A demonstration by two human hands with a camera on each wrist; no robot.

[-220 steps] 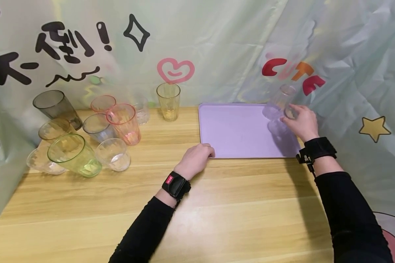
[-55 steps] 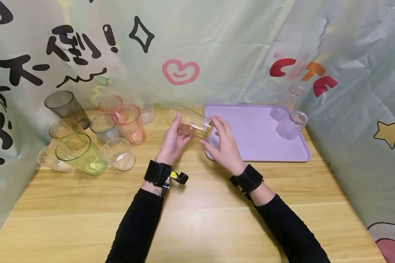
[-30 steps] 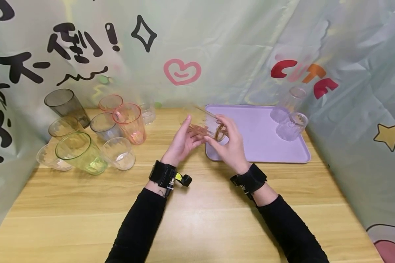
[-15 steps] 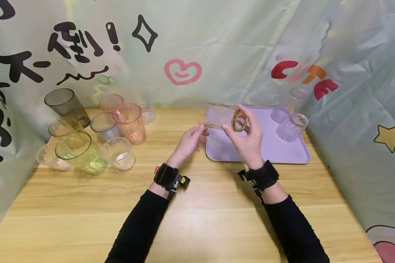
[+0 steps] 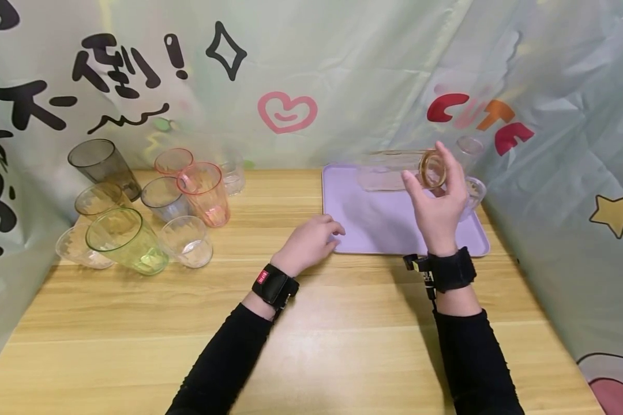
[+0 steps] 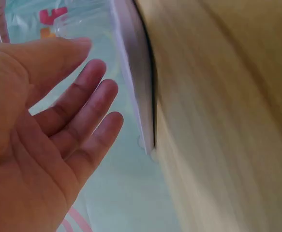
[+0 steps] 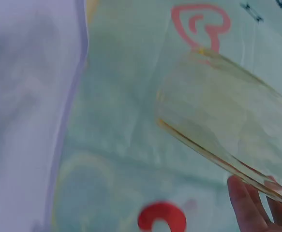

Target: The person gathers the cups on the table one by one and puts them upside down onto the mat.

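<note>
Above the lilac tray (image 5: 353,227), my right hand (image 5: 443,210) grips a pale amber drinking glass (image 7: 223,113) near its base. That glass lies sideways in the air, its mouth to the left and its thick base to the right. Two clear glasses stand upside down at the tray's right end; the far glass (image 5: 468,151) and the near glass (image 5: 476,193) are partly hidden by my right hand. Beside the tray's front left corner hovers my left hand (image 5: 311,245). In the left wrist view its fingers (image 6: 90,116) are loosely bent, apart from the tray edge, holding nothing.
Several glasses stand mouth up on the left of the wooden table (image 5: 311,346), among them a grey glass (image 5: 106,170), a green glass (image 5: 130,242), a red-rimmed glass (image 5: 207,196) and a clear tumbler (image 5: 187,242). A printed cloth (image 5: 353,75) hangs behind.
The amber glass left its upright place on the table, was turned sideways between both hands, then moved right over the tray in my right hand. My left hand let go and drew back.
</note>
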